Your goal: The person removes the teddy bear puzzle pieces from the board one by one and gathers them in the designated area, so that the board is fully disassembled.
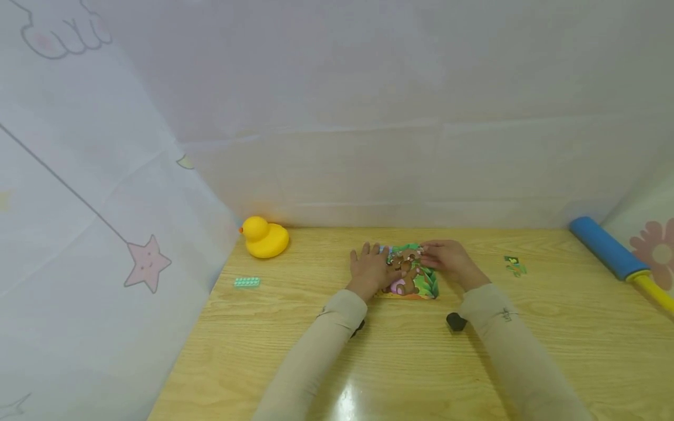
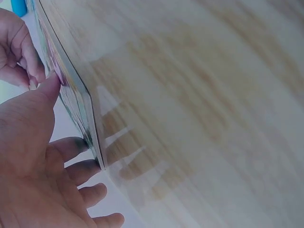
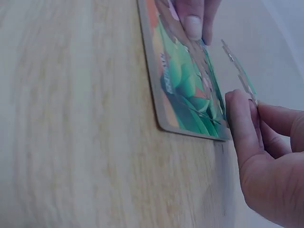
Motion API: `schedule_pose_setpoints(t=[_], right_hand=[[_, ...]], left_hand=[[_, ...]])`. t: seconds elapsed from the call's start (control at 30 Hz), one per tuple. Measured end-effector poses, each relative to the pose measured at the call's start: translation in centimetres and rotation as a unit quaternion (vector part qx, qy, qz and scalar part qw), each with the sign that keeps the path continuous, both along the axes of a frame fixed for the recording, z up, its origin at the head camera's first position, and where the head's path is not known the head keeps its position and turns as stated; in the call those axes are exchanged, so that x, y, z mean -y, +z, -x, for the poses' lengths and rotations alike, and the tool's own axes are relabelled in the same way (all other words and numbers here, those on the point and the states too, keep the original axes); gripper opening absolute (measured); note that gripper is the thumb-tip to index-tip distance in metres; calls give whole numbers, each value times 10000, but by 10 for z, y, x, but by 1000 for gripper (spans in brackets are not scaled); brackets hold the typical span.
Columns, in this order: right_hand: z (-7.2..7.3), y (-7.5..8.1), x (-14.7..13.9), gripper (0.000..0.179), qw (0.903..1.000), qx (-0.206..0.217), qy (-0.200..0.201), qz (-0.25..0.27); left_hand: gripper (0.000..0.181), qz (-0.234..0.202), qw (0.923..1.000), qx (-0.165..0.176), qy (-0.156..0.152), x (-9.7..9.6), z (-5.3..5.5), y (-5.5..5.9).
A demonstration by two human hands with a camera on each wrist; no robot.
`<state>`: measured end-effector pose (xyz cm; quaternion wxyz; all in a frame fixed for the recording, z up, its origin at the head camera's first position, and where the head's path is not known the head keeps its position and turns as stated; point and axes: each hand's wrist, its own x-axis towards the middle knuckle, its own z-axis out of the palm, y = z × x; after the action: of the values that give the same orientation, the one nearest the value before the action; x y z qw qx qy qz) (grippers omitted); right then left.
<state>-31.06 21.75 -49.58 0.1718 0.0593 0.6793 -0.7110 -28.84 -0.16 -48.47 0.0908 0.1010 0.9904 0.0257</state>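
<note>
A jigsaw puzzle board with brown bears and green leaves lies flat on the table. My left hand rests on its left side, fingers spread and straight, the thumb pressing on the picture. At the board's upper right corner is my right hand. Between its thumb and fingers it pinches a thin puzzle piece, seen edge-on in the right wrist view and tilted above the board. That piece looks like joined pieces, but its picture side is mostly hidden.
Several loose puzzle pieces lie to the right on the wooden table. A yellow rubber duck and a mint-green studded block stand at the left. At the right edge is a blue and yellow foam-covered tube.
</note>
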Motion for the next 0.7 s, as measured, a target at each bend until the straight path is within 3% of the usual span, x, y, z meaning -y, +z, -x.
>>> schedule_pose_setpoints(t=[0.17, 0.7], right_hand=[[-2, 4, -9, 47, 9988, 194, -157, 430], [-8, 18, -30, 49, 9967, 219, -232, 750]], left_hand=[[86, 55, 10000, -1, 8, 0, 2, -2], [86, 18, 10000, 39, -10, 0, 0, 0]])
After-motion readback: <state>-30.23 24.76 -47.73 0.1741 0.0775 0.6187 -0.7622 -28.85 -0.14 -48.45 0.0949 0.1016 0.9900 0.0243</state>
